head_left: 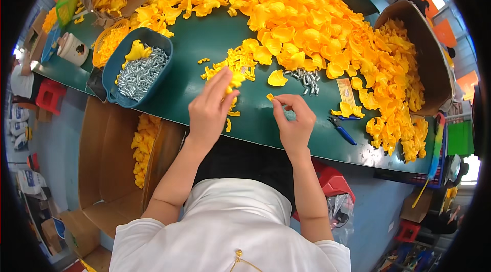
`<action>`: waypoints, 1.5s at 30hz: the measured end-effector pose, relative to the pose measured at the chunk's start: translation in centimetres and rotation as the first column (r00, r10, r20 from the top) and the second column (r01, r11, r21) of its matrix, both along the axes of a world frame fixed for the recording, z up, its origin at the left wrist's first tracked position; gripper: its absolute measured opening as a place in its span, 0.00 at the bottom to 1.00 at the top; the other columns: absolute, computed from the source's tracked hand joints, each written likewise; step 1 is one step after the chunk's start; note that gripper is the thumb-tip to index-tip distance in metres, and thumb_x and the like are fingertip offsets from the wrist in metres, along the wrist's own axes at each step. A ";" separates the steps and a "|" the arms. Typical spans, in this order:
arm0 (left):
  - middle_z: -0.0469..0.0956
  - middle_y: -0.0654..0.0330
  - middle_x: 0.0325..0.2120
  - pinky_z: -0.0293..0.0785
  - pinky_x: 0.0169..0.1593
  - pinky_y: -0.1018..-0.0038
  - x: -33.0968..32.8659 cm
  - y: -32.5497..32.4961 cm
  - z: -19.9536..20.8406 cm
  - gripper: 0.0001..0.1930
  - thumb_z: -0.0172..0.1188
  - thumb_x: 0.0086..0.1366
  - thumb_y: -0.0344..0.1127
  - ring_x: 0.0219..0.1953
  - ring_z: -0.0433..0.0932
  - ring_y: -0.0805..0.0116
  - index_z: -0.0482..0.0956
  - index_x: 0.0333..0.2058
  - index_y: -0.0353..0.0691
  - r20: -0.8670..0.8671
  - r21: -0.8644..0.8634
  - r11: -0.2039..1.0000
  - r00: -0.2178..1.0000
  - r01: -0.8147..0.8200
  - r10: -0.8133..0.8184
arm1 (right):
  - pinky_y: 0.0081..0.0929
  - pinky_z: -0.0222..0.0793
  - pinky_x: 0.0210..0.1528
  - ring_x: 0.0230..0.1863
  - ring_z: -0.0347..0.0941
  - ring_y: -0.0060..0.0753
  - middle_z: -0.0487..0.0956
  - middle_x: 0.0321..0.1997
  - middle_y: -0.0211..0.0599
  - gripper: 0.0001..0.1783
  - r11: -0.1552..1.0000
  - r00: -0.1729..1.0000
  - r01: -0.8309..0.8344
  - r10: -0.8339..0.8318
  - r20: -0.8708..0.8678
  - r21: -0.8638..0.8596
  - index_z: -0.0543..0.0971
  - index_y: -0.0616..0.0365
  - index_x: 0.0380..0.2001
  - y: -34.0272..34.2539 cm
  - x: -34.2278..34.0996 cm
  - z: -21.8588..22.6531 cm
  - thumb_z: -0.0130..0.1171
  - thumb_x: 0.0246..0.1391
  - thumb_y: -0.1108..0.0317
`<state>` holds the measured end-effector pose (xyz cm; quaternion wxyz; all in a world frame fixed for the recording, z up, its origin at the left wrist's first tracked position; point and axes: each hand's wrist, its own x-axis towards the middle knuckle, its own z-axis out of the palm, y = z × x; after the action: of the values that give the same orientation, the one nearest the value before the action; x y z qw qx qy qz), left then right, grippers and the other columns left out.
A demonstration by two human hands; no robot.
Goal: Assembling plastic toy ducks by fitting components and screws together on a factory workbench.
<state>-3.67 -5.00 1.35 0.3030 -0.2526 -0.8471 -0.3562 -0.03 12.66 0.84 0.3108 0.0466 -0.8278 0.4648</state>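
My left hand [205, 111] is at the near edge of a heap of small yellow plastic clips [240, 61]. Its fingers and thumb close around a yellow plastic piece [230, 88], mostly hidden by the fingers. My right hand [295, 123] pinches a small yellow plastic clip [270, 97] between thumb and forefinger, just above the table. Beyond it lie a single curved yellow shell [277, 78] and a small pile of silver metal pins [309, 82]. Something pale green [290, 115] shows behind the right hand's fingers.
Yellow shells [307, 21] are heaped across the green table [194, 37]. A blue basin [109, 75] of metal pins stands left. Blue-handled cutters [343, 131] lie right. Cardboard boxes [424, 52] hold more yellow parts; another carton [102, 149] sits below the table at left.
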 end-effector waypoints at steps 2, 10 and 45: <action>0.76 0.53 0.43 0.78 0.39 0.73 0.0 -0.4 0.5 0.19 0.61 0.56 0.24 0.37 0.80 0.62 0.73 0.47 0.32 0.366 0.411 0.910 0.923 -0.049 -0.116 | 0.19 0.68 0.29 0.27 0.73 0.25 0.79 0.28 0.36 0.04 0.999 1.000 0.016 -0.015 0.023 -0.039 0.78 0.63 0.27 -0.2 0.3 0.4 0.62 0.44 0.79; 0.77 0.52 0.40 0.78 0.38 0.73 3.9 -0.3 1.5 0.16 0.51 0.66 0.34 0.35 0.80 0.60 0.69 0.47 0.28 0.270 0.937 0.186 0.280 -0.294 -0.921 | 0.24 0.71 0.32 0.31 0.76 0.35 0.79 0.29 0.38 0.10 0.992 0.971 -0.065 0.087 -0.224 0.104 0.78 0.60 0.26 -1.2 0.6 2.3 0.65 0.37 0.82; 0.74 0.45 0.36 0.73 0.19 0.80 4.1 -0.1 0.1 0.21 0.41 0.65 0.29 0.20 0.78 0.63 0.56 0.58 0.42 0.529 0.841 0.415 0.367 -0.348 -0.765 | 0.32 0.65 0.47 0.47 0.64 0.39 0.72 0.37 0.32 0.12 0.624 0.992 0.123 -0.105 -0.073 0.772 0.80 0.51 0.33 3.6 -13.3 1.0 0.63 0.40 0.73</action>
<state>0.45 -5.13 1.46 -0.1882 0.0483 -0.4857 -0.8523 -13.31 16.31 1.88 0.2982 0.1279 -0.9449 0.0435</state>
